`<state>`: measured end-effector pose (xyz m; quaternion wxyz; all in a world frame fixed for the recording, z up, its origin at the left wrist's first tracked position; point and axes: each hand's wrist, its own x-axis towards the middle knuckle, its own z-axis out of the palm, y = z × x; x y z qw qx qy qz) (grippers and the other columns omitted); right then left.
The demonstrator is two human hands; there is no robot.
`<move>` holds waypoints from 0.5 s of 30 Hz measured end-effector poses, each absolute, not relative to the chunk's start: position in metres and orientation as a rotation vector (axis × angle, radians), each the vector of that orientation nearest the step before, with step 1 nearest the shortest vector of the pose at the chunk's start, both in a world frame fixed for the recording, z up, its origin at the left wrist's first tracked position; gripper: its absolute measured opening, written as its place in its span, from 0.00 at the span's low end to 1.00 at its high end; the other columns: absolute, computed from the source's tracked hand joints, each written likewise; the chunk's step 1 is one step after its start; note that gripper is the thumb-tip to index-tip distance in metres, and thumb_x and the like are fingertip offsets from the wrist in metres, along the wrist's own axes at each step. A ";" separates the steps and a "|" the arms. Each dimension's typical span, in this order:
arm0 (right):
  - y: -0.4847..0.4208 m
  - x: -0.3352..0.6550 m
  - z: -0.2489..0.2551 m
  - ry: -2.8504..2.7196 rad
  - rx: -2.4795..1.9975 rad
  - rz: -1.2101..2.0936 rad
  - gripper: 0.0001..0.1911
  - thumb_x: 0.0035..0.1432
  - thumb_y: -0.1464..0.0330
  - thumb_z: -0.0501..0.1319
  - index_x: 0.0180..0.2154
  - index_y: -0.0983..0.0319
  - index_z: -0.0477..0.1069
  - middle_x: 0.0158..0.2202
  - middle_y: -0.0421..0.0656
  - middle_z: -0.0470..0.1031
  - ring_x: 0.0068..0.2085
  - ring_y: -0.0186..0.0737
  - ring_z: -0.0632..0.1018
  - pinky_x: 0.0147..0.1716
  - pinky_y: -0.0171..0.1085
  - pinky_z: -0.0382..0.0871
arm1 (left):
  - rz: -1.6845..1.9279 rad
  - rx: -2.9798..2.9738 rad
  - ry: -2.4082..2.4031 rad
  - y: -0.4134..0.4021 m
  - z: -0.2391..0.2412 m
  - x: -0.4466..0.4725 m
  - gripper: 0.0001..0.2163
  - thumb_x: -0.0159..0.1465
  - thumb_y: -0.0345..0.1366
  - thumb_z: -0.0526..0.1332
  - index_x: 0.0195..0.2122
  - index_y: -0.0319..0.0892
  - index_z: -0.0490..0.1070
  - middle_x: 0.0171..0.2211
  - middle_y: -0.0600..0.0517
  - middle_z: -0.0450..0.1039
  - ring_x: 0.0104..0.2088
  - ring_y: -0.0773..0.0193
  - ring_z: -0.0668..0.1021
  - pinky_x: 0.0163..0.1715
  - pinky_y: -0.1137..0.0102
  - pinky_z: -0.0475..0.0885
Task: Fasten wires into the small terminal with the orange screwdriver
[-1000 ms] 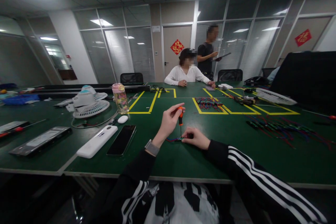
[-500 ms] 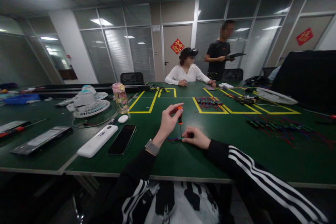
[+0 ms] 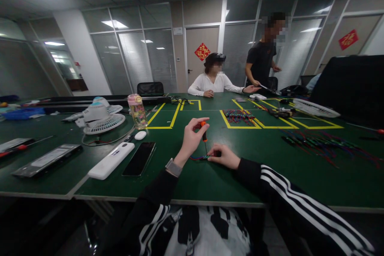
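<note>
My left hand point(image 3: 191, 139) pinches the orange handle of a small screwdriver point(image 3: 204, 133), held upright with its tip down on a small part point(image 3: 207, 157) lying on the green table point(image 3: 192, 180). My right hand point(image 3: 224, 156) presses that part flat against the table, fingers closed on it. Red and blue wires point(image 3: 195, 158) trail from the part toward the left. Both sleeves are black with white stripes, and a watch sits on my left wrist.
A black phone point(image 3: 139, 159), white power bank point(image 3: 111, 161), white mouse point(image 3: 140, 135), pink bottle point(image 3: 137, 111) and desk fan point(image 3: 100, 117) lie left. Wire bundles point(image 3: 318, 144) lie right and in a yellow-taped square point(image 3: 239, 117). A seated person and a standing person are across the table.
My hands stay almost still on the screwdriver and part. The standing person across the table has walked right and now leans down to the table.
</note>
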<state>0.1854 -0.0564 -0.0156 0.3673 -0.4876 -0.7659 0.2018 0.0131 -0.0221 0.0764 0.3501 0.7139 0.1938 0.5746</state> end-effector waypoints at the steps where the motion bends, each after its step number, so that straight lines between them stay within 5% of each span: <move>1: -0.056 0.185 -0.016 -1.967 -1.252 0.519 0.11 0.49 0.62 0.69 0.31 0.62 0.78 0.27 0.40 0.70 0.28 0.34 0.70 0.28 0.34 0.66 | 1.506 1.867 0.515 -0.022 0.076 0.013 0.11 0.60 0.37 0.64 0.43 0.43 0.77 0.37 0.50 0.73 0.36 0.66 0.76 0.38 0.72 0.71; 8: -0.057 0.184 -0.015 -1.968 -1.263 0.513 0.09 0.49 0.63 0.69 0.32 0.63 0.78 0.28 0.40 0.70 0.28 0.34 0.71 0.29 0.34 0.66 | 1.379 1.751 0.405 -0.022 0.077 0.013 0.15 0.67 0.35 0.54 0.53 0.41 0.71 0.48 0.46 0.75 0.44 0.63 0.78 0.45 0.67 0.72; 15: -0.058 0.184 -0.014 -1.973 -1.272 0.507 0.09 0.49 0.64 0.69 0.32 0.62 0.78 0.28 0.39 0.70 0.28 0.33 0.70 0.28 0.33 0.65 | 1.564 1.878 0.524 -0.021 0.076 0.013 0.09 0.59 0.36 0.65 0.41 0.43 0.77 0.36 0.50 0.72 0.36 0.66 0.75 0.38 0.72 0.71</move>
